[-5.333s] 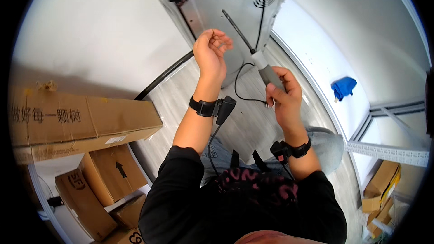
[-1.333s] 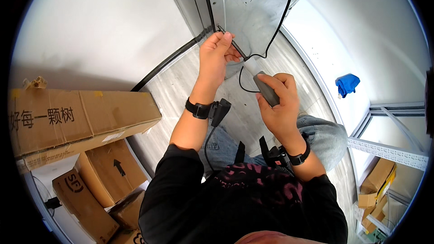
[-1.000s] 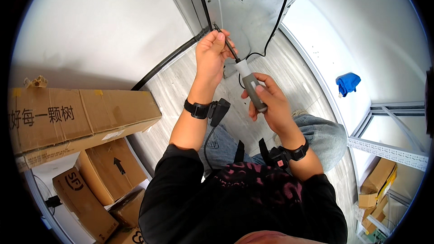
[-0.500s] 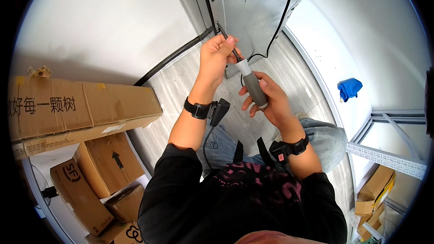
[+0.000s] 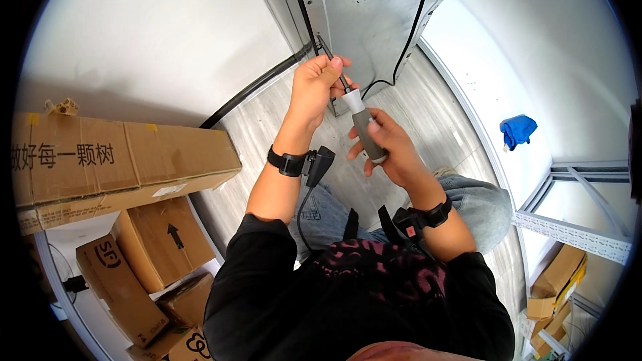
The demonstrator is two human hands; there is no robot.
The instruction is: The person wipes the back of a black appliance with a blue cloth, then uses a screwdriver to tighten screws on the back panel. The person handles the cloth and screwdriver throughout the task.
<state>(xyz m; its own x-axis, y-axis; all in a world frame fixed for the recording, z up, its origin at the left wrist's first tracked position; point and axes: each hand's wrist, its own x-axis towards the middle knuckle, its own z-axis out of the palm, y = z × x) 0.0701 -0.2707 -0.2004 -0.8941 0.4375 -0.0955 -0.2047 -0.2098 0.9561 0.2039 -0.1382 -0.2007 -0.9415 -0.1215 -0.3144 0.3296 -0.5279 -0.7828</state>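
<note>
A screwdriver with a thick grey handle, a pale collar and a thin dark shaft slants up and left between my hands. My left hand pinches the shaft with thumb and fingers. Around the handle, the fingers and thumb of my right hand are curled. The shaft's far end reaches the lower left edge of a grey metal appliance, where a black hose meets it. What the tip touches is too small to make out.
Black cables hang down the appliance's panel. A long cardboard box stands at left, with more cartons below it. A blue cloth-like thing lies at right, near a metal shelf frame. Pale wood-look flooring spreads under my hands.
The screwdriver's handle and my right hand have moved slightly left. My right fingers have shifted on the handle, while my left hand still pinches the shaft.
</note>
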